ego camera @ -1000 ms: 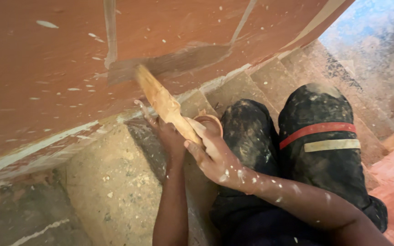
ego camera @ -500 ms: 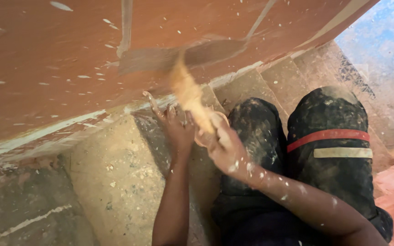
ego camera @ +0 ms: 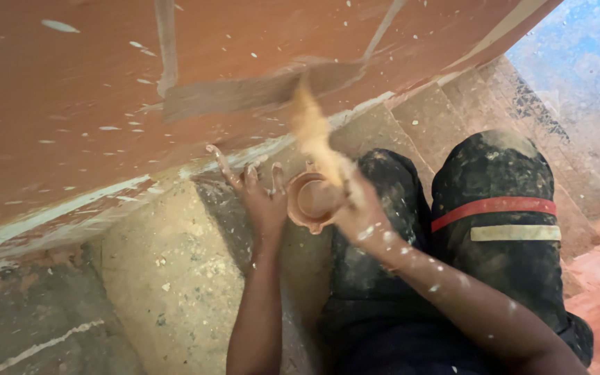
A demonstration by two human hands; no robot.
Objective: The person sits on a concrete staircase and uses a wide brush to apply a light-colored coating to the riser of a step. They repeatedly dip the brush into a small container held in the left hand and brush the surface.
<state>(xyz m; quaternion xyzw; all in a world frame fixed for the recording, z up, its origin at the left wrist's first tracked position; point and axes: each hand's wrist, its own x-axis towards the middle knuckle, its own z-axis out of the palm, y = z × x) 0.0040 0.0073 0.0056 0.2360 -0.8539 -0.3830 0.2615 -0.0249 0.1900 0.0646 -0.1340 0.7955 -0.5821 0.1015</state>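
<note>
A small round cup (ego camera: 314,201), smeared in the same reddish-brown colour as the wall, sits between the two hands, low in front of the wall and just above the stone step. It is open at the top and shows a pale brown inside. The left hand (ego camera: 262,198) touches its left side; the fingers (ego camera: 220,163) are spread apart and point up toward the bottom of the wall, so the cup seems to rest against the palm (whether the thumb hooks around it, I cannot tell).

The right hand (ego camera: 362,212) is just at the right of the cup and its fingers are closed around the lower end of a wooden brush (ego camera: 310,128). The brush is blurred by motion; its upper end reaches the wall, at a darker, wet-looking horizontal stroke (ego camera: 258,94).

The reddish-brown wall (ego camera: 71,83) fills the upper part of the view and has many small white specks. Below it runs a whitish band (ego camera: 78,208), then the speckled stone step (ego camera: 168,278). The person's knees, in dark trousers (ego camera: 494,257) stained with paint, with a red and a pale stripe, are at the right. Both forearms carry white spots.
</note>
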